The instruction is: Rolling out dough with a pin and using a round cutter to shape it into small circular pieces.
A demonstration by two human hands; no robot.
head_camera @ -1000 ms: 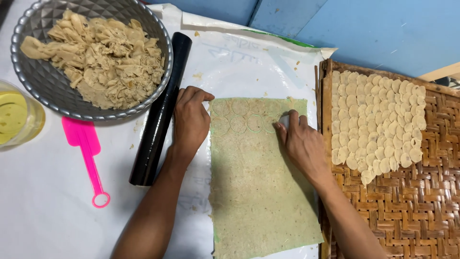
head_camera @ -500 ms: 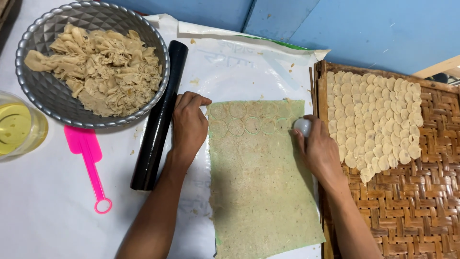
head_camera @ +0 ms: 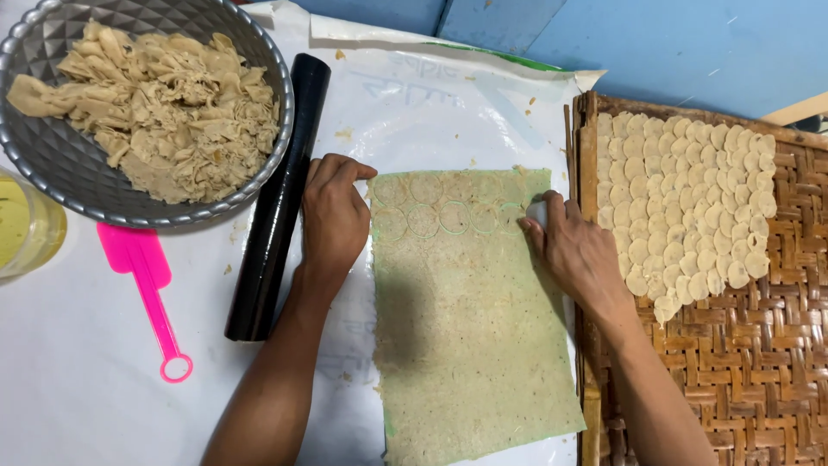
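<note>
A long rectangular sheet of rolled speckled dough [head_camera: 470, 319] lies on a white plastic sheet [head_camera: 414, 103]. Round outlines are pressed into its far end in two rows. My right hand [head_camera: 573, 250] is shut on a small white round cutter [head_camera: 536, 212] and presses it into the dough's far right corner. My left hand [head_camera: 335, 216] rests flat at the dough's left edge, fingers curled, holding nothing. A black rolling pin [head_camera: 278, 200] lies just left of that hand.
A grey metal bowl [head_camera: 60, 168] of torn dough scraps stands at the far left. A pink plastic scraper [head_camera: 142, 276] lies below it, a jar of yellow liquid [head_camera: 26, 229] at the left edge. A woven bamboo tray [head_camera: 742, 371] on the right carries several cut dough discs [head_camera: 686, 194].
My right hand lifted the cutter off the dough, then set it down again at the right end of the second row. More round outlines show. The left hand stayed put.
</note>
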